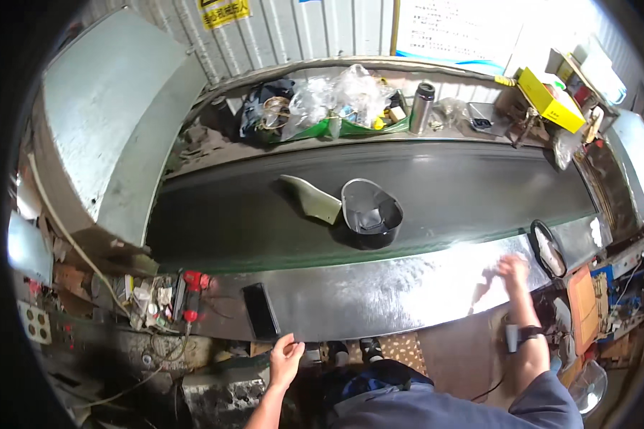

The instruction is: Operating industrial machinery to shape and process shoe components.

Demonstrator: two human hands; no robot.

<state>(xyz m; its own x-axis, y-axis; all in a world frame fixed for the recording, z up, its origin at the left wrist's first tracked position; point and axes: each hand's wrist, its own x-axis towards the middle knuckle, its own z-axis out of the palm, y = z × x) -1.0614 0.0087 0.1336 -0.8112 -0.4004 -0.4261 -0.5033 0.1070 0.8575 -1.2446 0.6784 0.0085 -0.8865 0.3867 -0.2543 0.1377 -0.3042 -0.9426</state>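
My left hand (285, 361) is at the metal table's front edge, its fingers curled in toward the thumb, nothing visible in them. Just beyond it lies a black smartphone (260, 312), flat on the metal tabletop (350, 307). Over the bright right part of that tabletop is my right hand (513, 272); glare and blur hide its fingers. Nearest to it is a black-rimmed oval piece (549, 249) with a pale inside. On the dark conveyor belt (465, 186) stands a black rounded bin (371, 214), and beside it lies an olive-green shoe-last-shaped piece (312, 199).
A red hand tool with a cord (192, 294) and small clutter are at the left. Behind the belt stand green trays with plastic bags (336, 107), a steel thermos (423, 107) and a yellow box (551, 100). Large metal housing (114, 93) covers the belt's left end.
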